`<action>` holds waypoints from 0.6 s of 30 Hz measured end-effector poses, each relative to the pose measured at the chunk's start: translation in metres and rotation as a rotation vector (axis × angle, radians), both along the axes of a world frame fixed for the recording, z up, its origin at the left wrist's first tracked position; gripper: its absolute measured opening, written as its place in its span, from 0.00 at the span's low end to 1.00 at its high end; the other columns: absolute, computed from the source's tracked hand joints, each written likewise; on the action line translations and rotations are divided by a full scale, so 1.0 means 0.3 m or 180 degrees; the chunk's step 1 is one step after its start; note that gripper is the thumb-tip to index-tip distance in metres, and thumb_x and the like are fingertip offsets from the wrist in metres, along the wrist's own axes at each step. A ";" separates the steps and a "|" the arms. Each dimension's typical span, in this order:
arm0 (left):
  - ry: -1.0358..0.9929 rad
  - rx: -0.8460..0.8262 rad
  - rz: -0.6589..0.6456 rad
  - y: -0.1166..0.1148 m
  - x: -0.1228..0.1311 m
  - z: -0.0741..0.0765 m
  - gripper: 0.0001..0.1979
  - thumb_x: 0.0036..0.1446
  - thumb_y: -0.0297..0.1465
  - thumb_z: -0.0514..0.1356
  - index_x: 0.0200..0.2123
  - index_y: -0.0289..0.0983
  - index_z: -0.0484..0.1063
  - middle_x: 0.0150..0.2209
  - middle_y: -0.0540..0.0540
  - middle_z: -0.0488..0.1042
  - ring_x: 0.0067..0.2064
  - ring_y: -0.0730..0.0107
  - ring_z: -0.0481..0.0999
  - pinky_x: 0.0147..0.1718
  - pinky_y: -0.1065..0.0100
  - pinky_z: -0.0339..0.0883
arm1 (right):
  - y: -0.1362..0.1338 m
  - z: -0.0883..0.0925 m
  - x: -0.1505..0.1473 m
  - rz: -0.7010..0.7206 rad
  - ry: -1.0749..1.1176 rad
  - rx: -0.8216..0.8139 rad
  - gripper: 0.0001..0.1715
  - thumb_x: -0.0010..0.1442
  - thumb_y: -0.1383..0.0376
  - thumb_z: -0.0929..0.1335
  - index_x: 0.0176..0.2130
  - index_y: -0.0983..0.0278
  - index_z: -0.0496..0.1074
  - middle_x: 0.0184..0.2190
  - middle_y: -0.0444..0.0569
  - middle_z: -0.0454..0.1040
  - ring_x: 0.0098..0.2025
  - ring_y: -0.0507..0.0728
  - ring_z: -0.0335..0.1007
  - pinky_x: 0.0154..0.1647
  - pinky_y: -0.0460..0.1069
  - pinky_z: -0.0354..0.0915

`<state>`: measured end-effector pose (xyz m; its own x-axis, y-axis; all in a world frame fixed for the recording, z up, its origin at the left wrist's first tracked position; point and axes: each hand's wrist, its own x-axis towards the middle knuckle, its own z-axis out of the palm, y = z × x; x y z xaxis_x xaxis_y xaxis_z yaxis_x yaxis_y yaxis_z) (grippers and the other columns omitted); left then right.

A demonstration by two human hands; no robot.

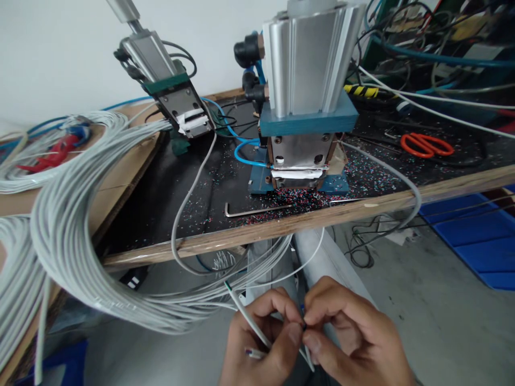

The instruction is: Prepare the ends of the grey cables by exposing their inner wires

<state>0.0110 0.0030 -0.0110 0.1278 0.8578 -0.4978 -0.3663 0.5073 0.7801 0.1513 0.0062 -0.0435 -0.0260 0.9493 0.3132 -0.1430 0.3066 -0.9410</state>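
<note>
My left hand (261,343) and my right hand (350,340) meet low in the view, below the bench edge. Both are closed in a pinch on the stripped end of a thin grey cable (251,320), whose small coloured inner wires show between the fingertips. A second cable end lies across my left palm. The cables run up and left into a thick bundle of grey cables (76,214) draped off the bench. Above, a pneumatic stripping machine (308,102) with a silver cylinder and blue plate stands on the black mat.
A second, smaller pneumatic machine (169,86) stands at the back left. A hex key (253,210) lies near the wooden bench edge (281,225) among coloured insulation scraps. Orange scissors (426,145) lie at right. Blue crates (475,236) sit on the floor.
</note>
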 end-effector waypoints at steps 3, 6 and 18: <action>0.0028 0.0015 -0.0073 -0.004 -0.008 -0.013 0.21 0.46 0.45 0.79 0.25 0.36 0.78 0.24 0.56 0.62 0.23 0.83 0.52 0.22 0.75 0.43 | 0.001 0.010 0.004 -0.0038 -0.0053 0.0018 0.13 0.58 0.77 0.71 0.38 0.59 0.75 0.30 0.41 0.75 0.30 0.49 0.74 0.31 0.40 0.72; 0.0030 0.0001 -0.0058 -0.004 -0.012 -0.017 0.21 0.46 0.46 0.79 0.25 0.36 0.78 0.24 0.55 0.62 0.23 0.81 0.54 0.23 0.73 0.43 | -0.002 0.005 0.004 -0.0036 -0.0134 0.0019 0.13 0.58 0.77 0.72 0.38 0.59 0.75 0.31 0.40 0.75 0.30 0.49 0.74 0.31 0.41 0.72; 0.0199 -0.0024 -0.0140 -0.003 -0.005 -0.014 0.23 0.46 0.48 0.78 0.25 0.36 0.75 0.24 0.56 0.61 0.24 0.79 0.52 0.23 0.71 0.42 | -0.010 -0.004 0.005 -0.0197 -0.0235 0.0105 0.12 0.59 0.76 0.71 0.38 0.59 0.74 0.31 0.40 0.74 0.30 0.48 0.74 0.30 0.41 0.72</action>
<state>0.0095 0.0020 -0.0153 0.1339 0.8482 -0.5125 -0.2943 0.5279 0.7967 0.1529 0.0031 -0.0448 0.0083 0.9390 0.3438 -0.0535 0.3437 -0.9375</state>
